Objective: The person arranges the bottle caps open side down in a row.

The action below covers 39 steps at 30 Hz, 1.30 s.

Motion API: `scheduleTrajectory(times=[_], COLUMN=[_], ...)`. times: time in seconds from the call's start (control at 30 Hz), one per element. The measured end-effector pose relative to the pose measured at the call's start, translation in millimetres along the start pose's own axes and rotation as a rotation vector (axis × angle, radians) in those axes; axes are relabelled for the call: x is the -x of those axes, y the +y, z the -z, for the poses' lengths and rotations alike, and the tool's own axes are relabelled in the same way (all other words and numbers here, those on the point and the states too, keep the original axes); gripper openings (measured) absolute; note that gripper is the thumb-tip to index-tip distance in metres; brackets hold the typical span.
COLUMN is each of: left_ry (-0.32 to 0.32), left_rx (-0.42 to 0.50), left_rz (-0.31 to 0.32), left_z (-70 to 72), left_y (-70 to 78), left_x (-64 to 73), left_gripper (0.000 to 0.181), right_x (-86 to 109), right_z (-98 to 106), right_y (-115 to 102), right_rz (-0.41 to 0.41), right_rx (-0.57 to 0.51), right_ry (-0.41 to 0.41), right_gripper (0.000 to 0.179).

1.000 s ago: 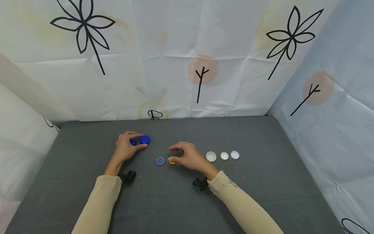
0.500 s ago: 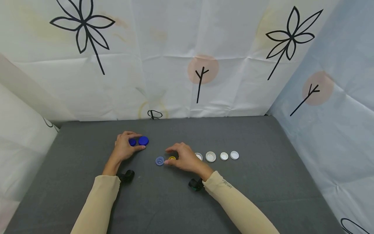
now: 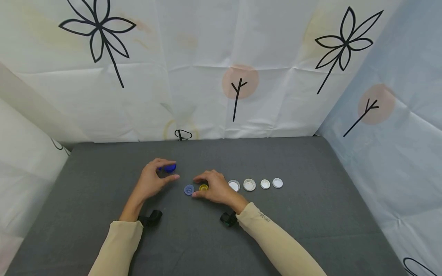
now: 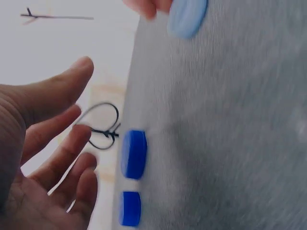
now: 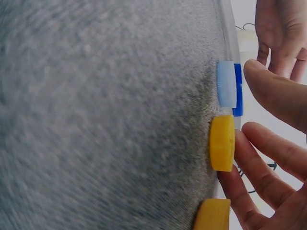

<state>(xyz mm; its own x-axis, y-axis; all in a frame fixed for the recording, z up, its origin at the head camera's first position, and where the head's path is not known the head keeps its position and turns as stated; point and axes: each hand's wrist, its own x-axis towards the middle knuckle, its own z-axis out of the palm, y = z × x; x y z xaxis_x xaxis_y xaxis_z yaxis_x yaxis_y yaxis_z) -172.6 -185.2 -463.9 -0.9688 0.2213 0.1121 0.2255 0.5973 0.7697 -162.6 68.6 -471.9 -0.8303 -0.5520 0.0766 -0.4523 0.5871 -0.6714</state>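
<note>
My left hand [image 3: 151, 179] hovers just in front of two dark blue bottle caps, a larger one [image 4: 134, 154] and a smaller one [image 4: 130, 208]. Its thumb and fingers are spread, holding nothing. My right hand [image 3: 216, 188] reaches over a yellow cap [image 3: 203, 187], thumb on the near side and fingers on the far side, with a gap around the cap. A light blue cap [image 3: 188, 189] lies just left of it, near the right thumb. Another yellow cap [image 5: 213, 215] shows in the right wrist view; the right hand hides it in the head view.
Several white caps continue the row to the right, among them a larger one [image 3: 249, 184] and a smaller one [image 3: 265, 184]. All lie on a grey cloth-covered table [image 3: 193, 237]. A white printed cloth [image 3: 193, 69] stands along the back edge.
My left hand has drawn off the dark blue caps toward the near right, its fingers now covering part of them in the head view. My right hand has shifted left over the yellow cap.
</note>
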Motion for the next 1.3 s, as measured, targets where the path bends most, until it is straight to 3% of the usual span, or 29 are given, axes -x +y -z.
scheduleTrajectory(times=[0.23, 0.4, 0.9, 1.3], left_ry=[-0.199, -0.267, -0.208, -0.195], left_rx=[0.031, 0.025, -0.030, 0.006], left_rz=[-0.091, -0.104, -0.096, -0.047], left_z=[-9.6, -15.8, -28.8, -32.1], left_y=[-2.2, -6.2, -2.5, 4.2], left_x=[6.1, 9.2, 11.4, 9.7], left_gripper=[0.041, 0.037, 0.031, 0.024], right_x=[-0.4, -1.9, -5.6, -5.4], right_z=[-4, -6, -7, -6], right_y=[1, 2, -3, -6], right_rz=[-0.025, -0.039, -0.056, -0.047], right_rx=[0.018, 0.023, 0.126, 0.143], right_ry=[0.002, 0.003, -0.020, 0.001], right_gripper=[0.042, 0.043, 0.041, 0.028])
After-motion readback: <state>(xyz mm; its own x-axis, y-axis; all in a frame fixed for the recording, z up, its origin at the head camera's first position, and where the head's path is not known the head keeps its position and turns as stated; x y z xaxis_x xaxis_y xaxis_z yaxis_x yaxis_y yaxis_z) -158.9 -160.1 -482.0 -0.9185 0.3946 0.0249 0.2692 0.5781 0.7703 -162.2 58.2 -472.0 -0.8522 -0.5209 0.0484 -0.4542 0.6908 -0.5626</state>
